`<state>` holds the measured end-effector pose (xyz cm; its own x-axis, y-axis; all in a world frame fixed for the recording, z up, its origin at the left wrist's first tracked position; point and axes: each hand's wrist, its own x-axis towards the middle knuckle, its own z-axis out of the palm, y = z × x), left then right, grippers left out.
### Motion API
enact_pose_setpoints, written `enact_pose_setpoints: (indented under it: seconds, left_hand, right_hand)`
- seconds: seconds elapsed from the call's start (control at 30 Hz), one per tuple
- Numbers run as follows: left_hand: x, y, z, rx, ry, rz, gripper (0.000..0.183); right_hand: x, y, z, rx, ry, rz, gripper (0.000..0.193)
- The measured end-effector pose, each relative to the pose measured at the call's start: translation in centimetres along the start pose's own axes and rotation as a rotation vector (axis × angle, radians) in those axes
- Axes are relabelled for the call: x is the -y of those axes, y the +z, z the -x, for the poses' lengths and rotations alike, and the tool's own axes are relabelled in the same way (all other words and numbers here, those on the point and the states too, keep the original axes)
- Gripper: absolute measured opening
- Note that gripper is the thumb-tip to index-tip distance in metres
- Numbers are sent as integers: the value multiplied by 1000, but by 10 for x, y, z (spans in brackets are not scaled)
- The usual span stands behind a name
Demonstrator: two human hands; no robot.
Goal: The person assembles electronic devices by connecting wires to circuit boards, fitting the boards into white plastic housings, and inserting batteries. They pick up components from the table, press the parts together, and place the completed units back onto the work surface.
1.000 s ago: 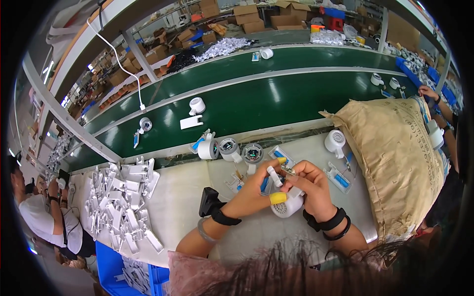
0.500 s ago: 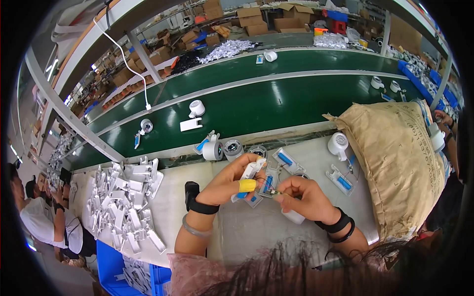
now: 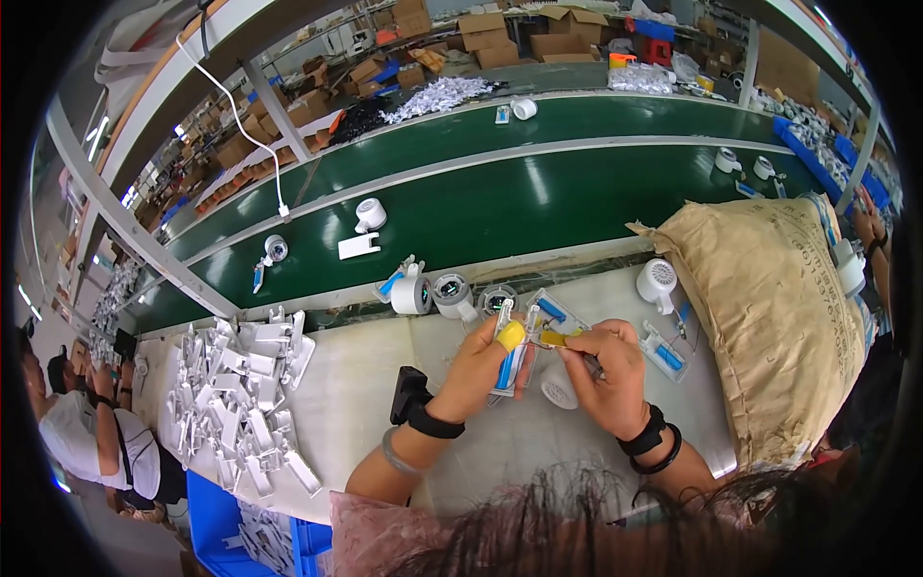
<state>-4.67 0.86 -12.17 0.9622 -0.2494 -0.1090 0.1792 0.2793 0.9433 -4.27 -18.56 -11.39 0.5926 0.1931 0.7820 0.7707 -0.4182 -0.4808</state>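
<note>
My left hand (image 3: 468, 377), its thumb wrapped in yellow, grips a slim white plastic handle casing (image 3: 529, 334). A blue cylindrical battery (image 3: 506, 369) shows beside that thumb. Between the fingertips of my right hand (image 3: 612, 377) is a small flat yellow piece (image 3: 554, 338), right at the casing's side; what it is I cannot make out. Thin wires seem to run between the two hands. Just below my right fingers sits a white round head with a perforated face (image 3: 559, 387). Behind the hands, another open casing with a blue battery (image 3: 550, 308) lies on the table.
White casing parts (image 3: 240, 385) are heaped at left, above a blue bin (image 3: 216, 524). A brown sack (image 3: 769, 308) stands at right. Round white units (image 3: 411, 294) line the edge of the green conveyor (image 3: 461, 226). Another white head (image 3: 658, 281) rests near the sack. Co-workers are at both sides.
My left hand has shifted right and turned the casing more upright, exposing the battery. The yellow piece now shows at my right fingertips. Items on the near belt have moved slightly left.
</note>
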Motion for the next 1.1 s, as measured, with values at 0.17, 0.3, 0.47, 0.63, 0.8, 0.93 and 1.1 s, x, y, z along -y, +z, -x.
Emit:
enact_pose_setpoints:
  seconds: [0.17,0.3,0.47,0.63,0.8,0.93,1.1]
  left_hand:
    - [-2,10,4,37,65,-87,36]
    - [-4,14,9,90,148,-108,39]
    - [-6,17,13,102,157,-130,48]
    - [-6,19,16,133,160,-136,49]
    - [-6,21,20,120,127,-195,49]
    - [-3,21,22,147,185,-274,47]
    - [3,23,21,119,271,-311,48]
  right_hand:
    - [1,1,1,-6,-38,2,24]
    - [-3,-1,3,52,-58,-14,21]
    - [-2,1,4,53,-117,-8,22]
    - [1,2,6,35,-132,-9,22]
    - [0,0,5,60,-147,-5,22]
    - [2,-2,3,30,-163,27,21]
    - [2,-1,3,6,-173,17,21]
